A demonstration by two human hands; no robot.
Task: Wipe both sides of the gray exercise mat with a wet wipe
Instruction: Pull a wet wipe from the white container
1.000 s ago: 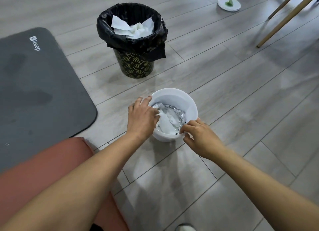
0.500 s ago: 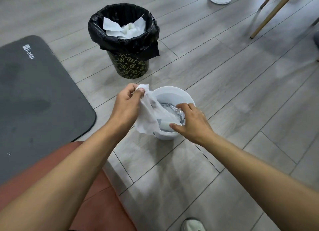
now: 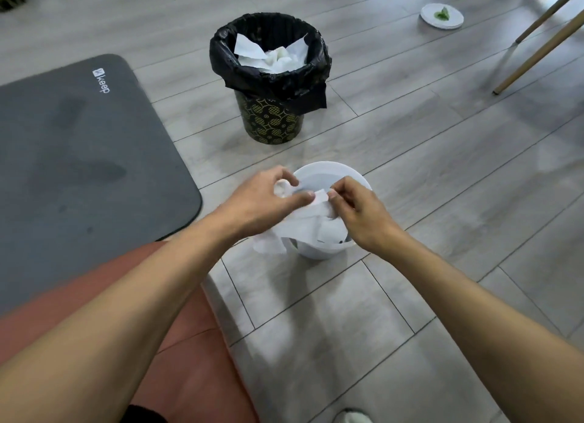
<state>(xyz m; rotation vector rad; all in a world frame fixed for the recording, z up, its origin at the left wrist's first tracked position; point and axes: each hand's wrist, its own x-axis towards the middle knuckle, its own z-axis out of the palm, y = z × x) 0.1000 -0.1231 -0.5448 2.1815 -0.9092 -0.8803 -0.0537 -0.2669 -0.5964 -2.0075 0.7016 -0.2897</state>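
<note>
here my left hand [image 3: 264, 198] and right hand [image 3: 357, 209] both pinch the wet wipe [image 3: 308, 225] above the white tub [image 3: 335, 172]. the gray mat [image 3: 79, 157] lies flat on my left, near the bin [image 3: 271, 74]

Dark gray exercise mat [image 3: 79, 169] with white logo, white wet wipe [image 3: 303, 229], white tub [image 3: 328, 172], black-lined bin [image 3: 268, 74] patterned in gold on black, pale gray plank floor [image 3: 442, 201], terracotta cushion [image 3: 189, 343]
</note>
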